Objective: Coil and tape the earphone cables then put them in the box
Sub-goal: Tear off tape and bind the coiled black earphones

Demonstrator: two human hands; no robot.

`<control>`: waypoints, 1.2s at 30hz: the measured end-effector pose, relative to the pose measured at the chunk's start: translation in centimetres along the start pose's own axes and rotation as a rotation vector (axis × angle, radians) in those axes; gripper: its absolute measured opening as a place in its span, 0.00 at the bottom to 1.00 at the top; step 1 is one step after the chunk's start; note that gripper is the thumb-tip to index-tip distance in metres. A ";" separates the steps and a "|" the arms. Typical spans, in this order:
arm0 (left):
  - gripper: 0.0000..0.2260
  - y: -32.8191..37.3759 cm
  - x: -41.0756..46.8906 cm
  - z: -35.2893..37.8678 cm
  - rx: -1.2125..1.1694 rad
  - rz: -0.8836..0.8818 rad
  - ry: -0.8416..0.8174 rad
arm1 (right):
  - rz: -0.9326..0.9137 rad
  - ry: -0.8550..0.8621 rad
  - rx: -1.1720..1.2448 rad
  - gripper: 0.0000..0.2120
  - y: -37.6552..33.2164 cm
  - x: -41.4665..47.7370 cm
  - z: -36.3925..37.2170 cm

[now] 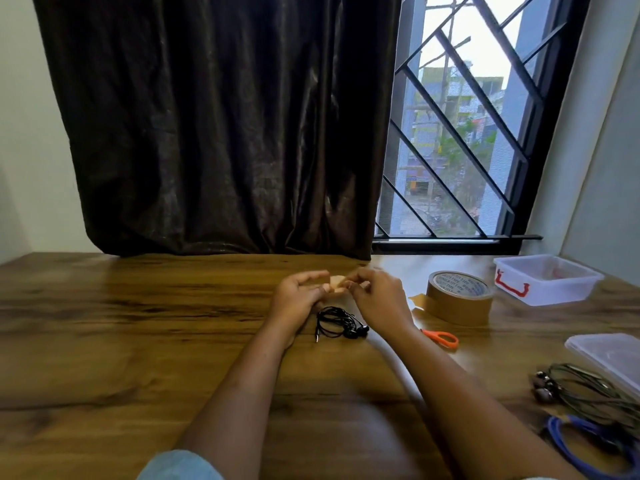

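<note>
- The brown tape roll lies flat on the wooden surface, with a loose end curling out on the side toward the hands.
- Left of the tape roll, the left hand and the right hand meet over a small tan piece of tape. The grip of each is clamped on an edge of it, fingertips curled.
- The black earphone coil lies on the surface left of the tape roll, just nearer the person than the hands, plug poking out.
- Orange-handled scissors lie just beside the tape roll, on the person's side.
- The box, clear plastic with a red latch, sits open to the right of the tape roll; what is inside is too blurred to tell.
- Farther right of the tape roll and nearer the person lies a clear lid, with a tangle of dark earphones and a blue cable next to it.
</note>
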State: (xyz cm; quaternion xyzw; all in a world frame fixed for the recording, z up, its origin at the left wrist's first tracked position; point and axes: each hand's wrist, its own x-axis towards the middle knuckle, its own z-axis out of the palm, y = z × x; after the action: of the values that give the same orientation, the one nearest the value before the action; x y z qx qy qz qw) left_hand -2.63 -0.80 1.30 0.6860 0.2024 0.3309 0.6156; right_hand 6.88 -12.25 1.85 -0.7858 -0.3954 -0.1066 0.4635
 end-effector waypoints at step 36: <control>0.07 0.0 0.3 0.4 0.218 -0.069 -0.257 | -0.114 -0.236 0.066 0.19 1.1 -0.1 0.9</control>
State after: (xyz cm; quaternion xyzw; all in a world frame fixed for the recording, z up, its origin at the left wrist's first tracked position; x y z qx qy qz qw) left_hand -2.13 -0.94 1.38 0.7778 0.1802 0.1953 0.5695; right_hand 7.43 -11.82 0.57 -0.7534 -0.4945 -0.0266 0.4326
